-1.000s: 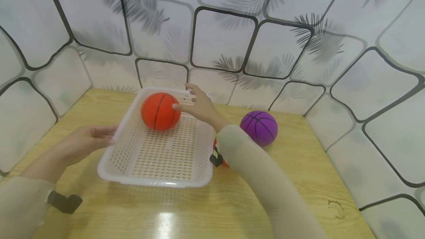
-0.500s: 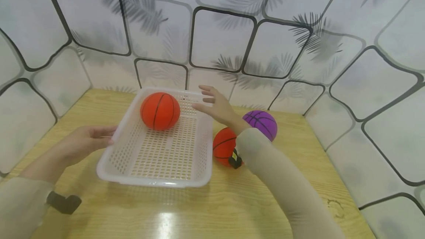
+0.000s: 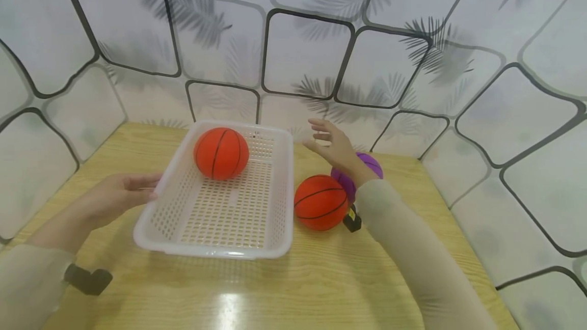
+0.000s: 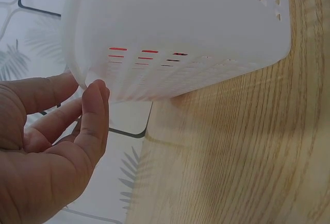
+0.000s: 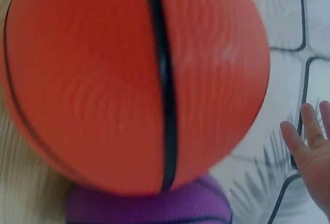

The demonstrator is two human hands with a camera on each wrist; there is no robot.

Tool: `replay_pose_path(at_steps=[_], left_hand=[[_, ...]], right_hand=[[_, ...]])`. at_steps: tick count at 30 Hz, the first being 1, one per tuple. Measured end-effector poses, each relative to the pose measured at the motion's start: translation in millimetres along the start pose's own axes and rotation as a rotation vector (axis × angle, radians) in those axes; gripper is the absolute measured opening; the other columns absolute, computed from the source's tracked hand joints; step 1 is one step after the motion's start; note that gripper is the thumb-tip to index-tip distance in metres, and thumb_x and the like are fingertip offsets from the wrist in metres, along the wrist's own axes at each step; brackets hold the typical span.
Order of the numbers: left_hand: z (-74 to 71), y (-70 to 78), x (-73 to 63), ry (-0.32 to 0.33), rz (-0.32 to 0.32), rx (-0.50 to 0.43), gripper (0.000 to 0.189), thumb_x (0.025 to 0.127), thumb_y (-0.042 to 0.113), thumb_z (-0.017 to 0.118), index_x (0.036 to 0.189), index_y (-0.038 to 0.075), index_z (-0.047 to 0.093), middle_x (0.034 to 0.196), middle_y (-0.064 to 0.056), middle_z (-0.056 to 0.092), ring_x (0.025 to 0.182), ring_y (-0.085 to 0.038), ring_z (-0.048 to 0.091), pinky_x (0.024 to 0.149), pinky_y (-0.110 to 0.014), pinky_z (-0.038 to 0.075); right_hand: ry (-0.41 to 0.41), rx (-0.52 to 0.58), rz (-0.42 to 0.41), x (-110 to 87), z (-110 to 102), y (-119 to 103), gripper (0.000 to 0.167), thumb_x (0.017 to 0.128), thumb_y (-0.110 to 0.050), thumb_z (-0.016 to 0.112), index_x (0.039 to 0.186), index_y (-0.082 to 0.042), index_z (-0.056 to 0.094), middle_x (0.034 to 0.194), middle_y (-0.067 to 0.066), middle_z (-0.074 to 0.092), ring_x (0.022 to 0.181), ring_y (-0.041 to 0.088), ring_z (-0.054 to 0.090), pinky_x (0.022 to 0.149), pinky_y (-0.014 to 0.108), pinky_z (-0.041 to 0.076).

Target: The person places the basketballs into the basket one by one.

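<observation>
A white perforated plastic basket (image 3: 215, 254) stands on the wooden table, with an orange-red toy basketball (image 3: 221, 154) inside towards its far left corner. My left hand (image 3: 112, 197) pinches the basket's left rim between thumb and fingers, as the left wrist view shows. Just outside the right wall sits a second orange-red basketball (image 3: 320, 202). Behind it, partly covered by my right forearm, is a purple basketball (image 3: 372, 163). My right hand (image 3: 338, 149) hovers above and behind these two balls, fingers spread and holding nothing. In the right wrist view the nearer orange-red ball (image 5: 134, 85) fills most of the picture.
The pale wooden table (image 3: 192, 294) ends at walls (image 3: 307, 55) papered with dark rounded outlines and leaf prints, at the back and both sides. A dark curved mark (image 3: 465, 289) lies on the table at the right.
My right hand has moved right, from beside the ball in the basket to above the balls outside it, uncovering the second orange-red ball. The left hand and basket stay in place.
</observation>
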State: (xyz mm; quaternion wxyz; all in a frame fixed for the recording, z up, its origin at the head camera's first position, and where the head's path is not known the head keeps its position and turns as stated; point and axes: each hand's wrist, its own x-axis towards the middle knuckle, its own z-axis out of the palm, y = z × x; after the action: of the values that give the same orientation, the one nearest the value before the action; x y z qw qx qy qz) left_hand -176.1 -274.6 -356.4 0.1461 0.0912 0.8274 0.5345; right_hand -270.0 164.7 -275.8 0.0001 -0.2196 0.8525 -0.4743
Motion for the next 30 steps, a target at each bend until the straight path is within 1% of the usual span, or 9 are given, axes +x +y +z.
replay_pose_path(at_steps=[4,7,9,10,16,19,22,26,30], left_hand=[[0.0,-0.3,0.0,0.003,-0.001,0.002,0.061,0.093,0.017,0.063,0.141,-0.009,0.036,0.138,-0.028,0.042,0.116,-0.006,0.045,0.101,-0.066,0.024],[-0.4,-0.9,0.2,-0.001,0.005,0.004,0.062,0.093,0.018,0.063,0.141,-0.009,0.035,0.139,-0.028,0.042,0.126,-0.025,0.040,0.101,-0.067,0.024],[-0.9,-1.0,0.0,0.002,-0.001,0.009,0.062,0.093,0.019,0.063,0.141,-0.009,0.036,0.139,-0.027,0.042,0.127,-0.029,0.037,0.101,-0.066,0.024],[-1.3,-1.1,-0.1,0.002,-0.004,0.009,0.063,0.092,0.020,0.063,0.141,-0.008,0.036,0.139,-0.027,0.042,0.127,-0.027,0.039,0.101,-0.066,0.024],[-1.4,-0.9,-0.2,-0.003,-0.007,-0.002,0.063,0.092,0.019,0.063,0.141,-0.009,0.035,0.139,-0.028,0.042,0.128,-0.031,0.036,0.101,-0.067,0.022],[-0.7,-0.3,0.0,-0.002,-0.010,-0.008,0.063,0.092,0.019,0.063,0.141,-0.009,0.035,0.140,-0.028,0.041,0.130,-0.040,0.029,0.102,-0.067,0.022],[-0.2,-0.9,0.3,-0.005,-0.005,-0.017,0.062,0.093,0.018,0.062,0.141,-0.010,0.034,0.140,-0.029,0.040,0.130,-0.038,0.030,0.101,-0.067,0.022],[-0.1,-1.7,0.3,-0.001,-0.001,-0.009,0.061,0.093,0.018,0.062,0.141,-0.009,0.036,0.140,-0.028,0.041,0.127,-0.025,0.038,0.101,-0.067,0.022],[0.5,-1.4,-0.4,0.000,0.007,0.006,0.061,0.094,0.018,0.062,0.141,-0.009,0.036,0.140,-0.028,0.041,0.128,-0.031,0.035,0.101,-0.066,0.024]], right_hand=[[0.042,-0.030,0.026,0.7,-13,19,0.056,0.090,-0.024,0.066,0.141,-0.011,0.045,0.139,0.017,0.046,0.124,0.037,0.046,0.096,0.049,0.044],[0.078,-0.058,0.031,2.5,-22,39,0.057,0.090,-0.029,0.067,0.141,-0.015,0.046,0.139,0.015,0.047,0.124,0.035,0.046,0.096,0.049,0.044],[0.091,-0.076,0.036,1.7,-29,46,0.059,0.090,-0.033,0.066,0.141,-0.014,0.045,0.139,0.017,0.047,0.124,0.036,0.045,0.096,0.051,0.043],[0.093,-0.076,0.036,-1.1,-33,43,0.059,0.090,-0.031,0.066,0.142,-0.012,0.045,0.139,0.019,0.046,0.125,0.038,0.044,0.097,0.052,0.042],[0.115,-0.096,0.052,-19.6,-49,27,0.058,0.091,-0.022,0.064,0.142,-0.005,0.042,0.139,0.025,0.043,0.126,0.044,0.040,0.102,0.056,0.035],[0.136,-0.111,0.057,-20.7,-57,42,0.060,0.091,-0.026,0.065,0.142,-0.007,0.042,0.140,0.023,0.043,0.127,0.042,0.039,0.103,0.056,0.033],[0.156,-0.129,0.070,-21.6,-66,63,0.063,0.090,-0.031,0.066,0.144,-0.011,0.041,0.142,0.021,0.043,0.129,0.039,0.038,0.104,0.057,0.031],[0.181,-0.139,0.083,-26.2,-73,85,0.066,0.089,-0.034,0.067,0.144,-0.012,0.040,0.143,0.020,0.042,0.129,0.038,0.039,0.104,0.058,0.030],[0.193,-0.133,0.093,-33.2,-77,97,0.067,0.088,-0.032,0.068,0.144,-0.011,0.039,0.143,0.021,0.041,0.129,0.039,0.037,0.104,0.058,0.030]])
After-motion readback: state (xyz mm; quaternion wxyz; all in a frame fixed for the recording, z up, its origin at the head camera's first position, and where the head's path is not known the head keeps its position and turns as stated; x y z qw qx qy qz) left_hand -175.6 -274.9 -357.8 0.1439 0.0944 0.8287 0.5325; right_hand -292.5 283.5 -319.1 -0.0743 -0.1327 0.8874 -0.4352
